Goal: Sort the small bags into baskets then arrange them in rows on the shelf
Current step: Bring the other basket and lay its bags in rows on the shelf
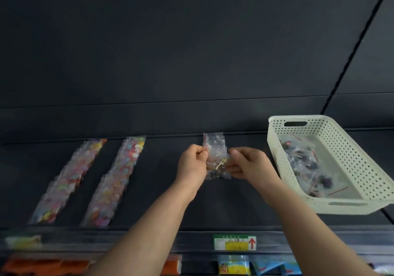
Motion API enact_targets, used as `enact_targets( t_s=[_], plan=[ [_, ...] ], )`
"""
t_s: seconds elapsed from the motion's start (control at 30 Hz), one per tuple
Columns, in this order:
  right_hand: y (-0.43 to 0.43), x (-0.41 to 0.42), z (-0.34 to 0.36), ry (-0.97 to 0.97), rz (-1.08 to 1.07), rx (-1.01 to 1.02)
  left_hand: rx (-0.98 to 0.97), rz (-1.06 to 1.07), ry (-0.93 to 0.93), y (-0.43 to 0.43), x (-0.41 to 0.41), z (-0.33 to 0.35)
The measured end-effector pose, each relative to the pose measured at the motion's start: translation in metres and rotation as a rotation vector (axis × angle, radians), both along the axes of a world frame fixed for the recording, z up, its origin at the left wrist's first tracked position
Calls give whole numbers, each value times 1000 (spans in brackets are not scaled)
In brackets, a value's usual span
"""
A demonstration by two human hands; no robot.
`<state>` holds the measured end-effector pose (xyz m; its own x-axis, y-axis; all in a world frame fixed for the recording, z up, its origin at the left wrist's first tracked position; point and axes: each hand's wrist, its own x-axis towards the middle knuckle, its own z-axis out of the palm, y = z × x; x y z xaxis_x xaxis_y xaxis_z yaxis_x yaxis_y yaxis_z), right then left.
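Observation:
Over the dark shelf (162, 190), my left hand (193, 165) and my right hand (245, 165) both pinch a bunch of small clear bags (217, 165) with gold bits inside. More clear bags (213, 140) lie on the shelf just behind them, toward the back wall. Two slanted rows of bags with colourful buttons lie at the left, one row (68, 179) and a second row (116, 182). A white perforated basket (345, 148) sits at the right, holding several clear bags with dark pieces (307, 165).
The shelf's front rail carries a green, yellow and white price label (234, 242) with a red arrow. Below it stand orange packs (42, 265) at the left and blue and yellow packs (234, 267) at the right. A dark back wall rises behind the shelf.

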<state>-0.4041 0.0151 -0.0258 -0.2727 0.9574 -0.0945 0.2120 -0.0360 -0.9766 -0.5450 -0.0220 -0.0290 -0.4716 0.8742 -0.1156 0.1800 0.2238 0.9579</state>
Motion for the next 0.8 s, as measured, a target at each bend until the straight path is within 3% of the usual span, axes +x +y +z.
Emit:
enact_targets(
  t_s=[0.1,0.2,0.37,0.5,0.8],
  plan=[
    [-3,2,-7,26,-9,-50,-42,5,-74,-7,1,-7],
    [-5,7,-16,-33,-45,-88,-107,-24,25,-17,-1,-22],
    [-13,11,-33,-143,74,-185,-183,-64,144,-28,-5,-41],
    [-7,4,-43,-311,-38,-37,-198,-68,352,-22,-6,-41],
    [4,-13,-43,-432,-158,182,-246,-81,727,-4,-6,-43]
  ],
)
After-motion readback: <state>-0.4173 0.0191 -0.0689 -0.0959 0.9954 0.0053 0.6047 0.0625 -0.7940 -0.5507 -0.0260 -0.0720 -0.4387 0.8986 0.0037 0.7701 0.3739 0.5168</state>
